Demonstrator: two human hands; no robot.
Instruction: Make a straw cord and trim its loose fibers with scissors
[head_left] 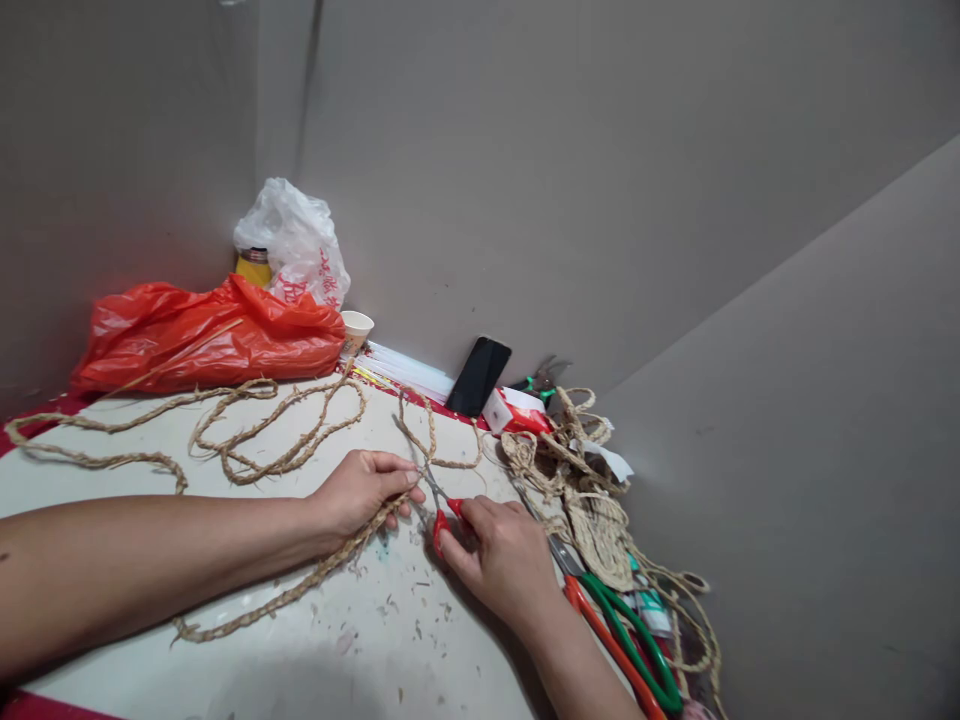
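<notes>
My left hand [367, 488] pinches a braided straw rope [300, 590] between thumb and fingers, near the middle of the table. One stretch of the rope hangs back under my left forearm, and more of it loops across the far side of the table. In my right hand [502, 555] is a small pair of scissors with red handles [439, 528], my fingers in the loops. The scissors' blades are spread apart and cross the rope just beyond my left fingertips. Whether the blades touch the rope, I cannot tell.
Small straw clippings lie on the white tabletop [360, 660]. Large shears with green and orange handles [626, 630] and coiled ropes [600, 530] line the right edge. Along the back are a red plastic bag [217, 340], a paper cup [357, 328], a phone [480, 376] and green-handled pliers [546, 378].
</notes>
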